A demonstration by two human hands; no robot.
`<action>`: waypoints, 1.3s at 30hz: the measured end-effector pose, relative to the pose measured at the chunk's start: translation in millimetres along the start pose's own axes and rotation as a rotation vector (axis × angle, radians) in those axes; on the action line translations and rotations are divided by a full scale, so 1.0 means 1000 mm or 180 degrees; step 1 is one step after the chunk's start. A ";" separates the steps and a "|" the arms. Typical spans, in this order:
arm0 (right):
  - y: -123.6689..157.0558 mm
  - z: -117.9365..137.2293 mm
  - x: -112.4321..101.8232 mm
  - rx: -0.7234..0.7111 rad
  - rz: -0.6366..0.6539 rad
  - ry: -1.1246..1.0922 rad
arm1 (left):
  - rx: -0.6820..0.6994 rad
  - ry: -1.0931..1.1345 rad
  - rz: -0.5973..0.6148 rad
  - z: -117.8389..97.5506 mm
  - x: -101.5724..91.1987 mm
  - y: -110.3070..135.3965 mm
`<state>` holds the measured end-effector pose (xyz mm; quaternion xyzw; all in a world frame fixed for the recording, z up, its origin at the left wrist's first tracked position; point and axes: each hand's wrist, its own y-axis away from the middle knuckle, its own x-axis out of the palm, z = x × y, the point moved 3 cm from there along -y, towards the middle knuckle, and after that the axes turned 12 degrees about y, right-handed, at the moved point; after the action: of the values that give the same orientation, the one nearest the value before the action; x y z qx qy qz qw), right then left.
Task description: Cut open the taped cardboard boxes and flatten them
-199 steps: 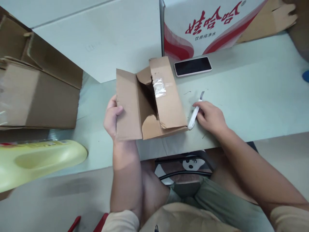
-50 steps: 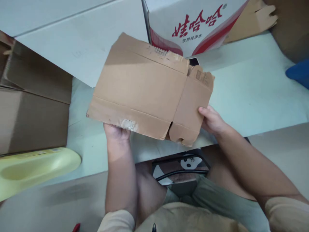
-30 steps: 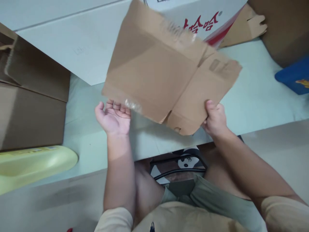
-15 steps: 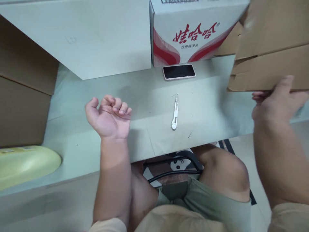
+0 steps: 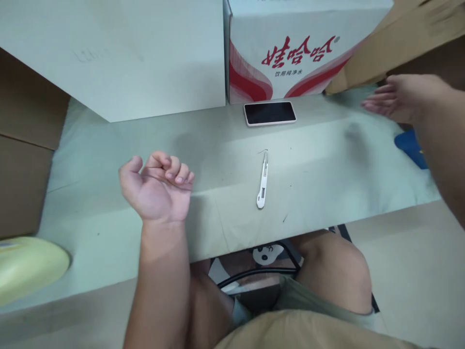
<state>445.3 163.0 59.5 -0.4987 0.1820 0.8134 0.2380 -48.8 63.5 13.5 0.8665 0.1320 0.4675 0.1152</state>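
Observation:
My left hand point(image 5: 157, 190) rests palm up on the pale green table point(image 5: 319, 160), fingers curled loosely with nothing in them. Far to the right, my right hand point(image 5: 401, 97) is stretched out flat with fingers extended, holding nothing, just below the flattened brown cardboard point(image 5: 395, 41) lying at the upper right. A white utility knife point(image 5: 262, 180) lies on the table between my hands, blade pointing away from me. A phone point(image 5: 270, 113) with a dark screen lies beyond it.
A white box with red printing point(image 5: 290, 48) stands behind the phone, a plain white box point(image 5: 119, 53) to its left. Brown cardboard boxes point(image 5: 22, 145) sit at the left edge, a pale yellow object point(image 5: 25, 266) at lower left, something blue point(image 5: 410, 145) at right.
The opened box was flattened, lifted, and swung to the right by my right hand, which has now let go of it. My left hand released it and stayed curled over the table.

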 end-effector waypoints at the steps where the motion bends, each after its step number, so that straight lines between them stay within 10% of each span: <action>1: 0.003 0.000 0.005 0.0210 0.0184 -0.0149 | 0.0008 -0.0021 0.0008 0.000 0.000 -0.001; 8: 0.076 -0.009 0.033 0.0862 0.1218 -0.0493 | -0.0003 0.0044 -0.0025 -0.006 0.007 0.004; 15: 0.139 0.037 0.031 -0.0007 0.1445 0.0299 | 0.0475 0.0429 0.0269 -0.037 0.005 0.031; 22: 0.218 0.174 0.094 -0.2434 0.1502 0.1296 | 0.0846 0.0831 0.0264 -0.089 -0.008 0.064; 30: 0.356 0.378 0.208 -0.4693 0.1352 0.0750 | 0.1441 0.0941 0.0314 -0.142 -0.038 0.083; 39: 0.479 0.507 0.219 -0.6397 0.0566 0.1487 | 0.1827 0.0765 0.0517 -0.162 -0.055 0.090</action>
<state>-279.4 85.5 112.0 -0.5974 -0.5030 0.4877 -0.3902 -202.7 -26.9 86.4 0.8099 0.2016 0.5179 -0.1879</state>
